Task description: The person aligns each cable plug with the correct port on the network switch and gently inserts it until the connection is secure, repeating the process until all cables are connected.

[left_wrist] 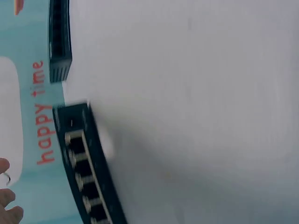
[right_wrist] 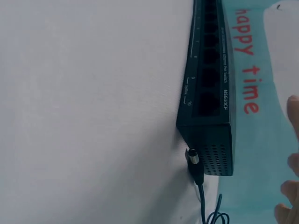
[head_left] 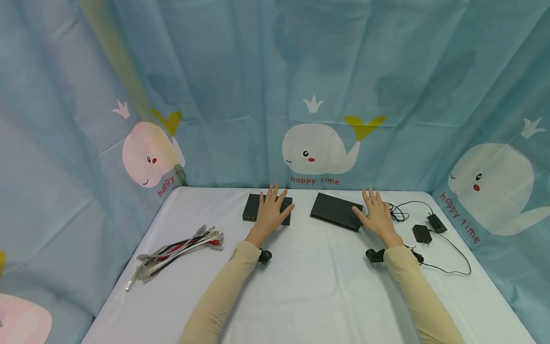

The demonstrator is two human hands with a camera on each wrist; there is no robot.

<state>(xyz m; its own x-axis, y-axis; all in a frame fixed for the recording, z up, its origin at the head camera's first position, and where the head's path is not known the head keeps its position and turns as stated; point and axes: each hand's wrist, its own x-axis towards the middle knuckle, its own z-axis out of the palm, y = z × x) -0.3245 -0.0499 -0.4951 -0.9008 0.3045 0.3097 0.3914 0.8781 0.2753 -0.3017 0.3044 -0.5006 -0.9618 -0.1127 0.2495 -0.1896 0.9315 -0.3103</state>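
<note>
My left hand [head_left: 269, 214], fingers spread, is over a small black network box [head_left: 251, 206] at the back of the table and hides its middle. In the left wrist view a row of square ports shows along that box's front [left_wrist: 88, 170]. My right hand [head_left: 379, 219] is also spread, its thumb at the right end of a wider black Ethernet switch [head_left: 335, 210]. The right wrist view shows the switch's numbered ports [right_wrist: 209, 70] and perforated side. Beside that side lies a barrel power plug [right_wrist: 195, 161] on a black cord.
A bundle of grey, black, white and red cables [head_left: 178, 251] lies at the left. Two black power adapters, one with prongs [head_left: 422, 234] and one near the right edge [head_left: 437, 223], lie with coiled cords at the right. Whale-print curtains hang behind the white-covered table [head_left: 309, 296].
</note>
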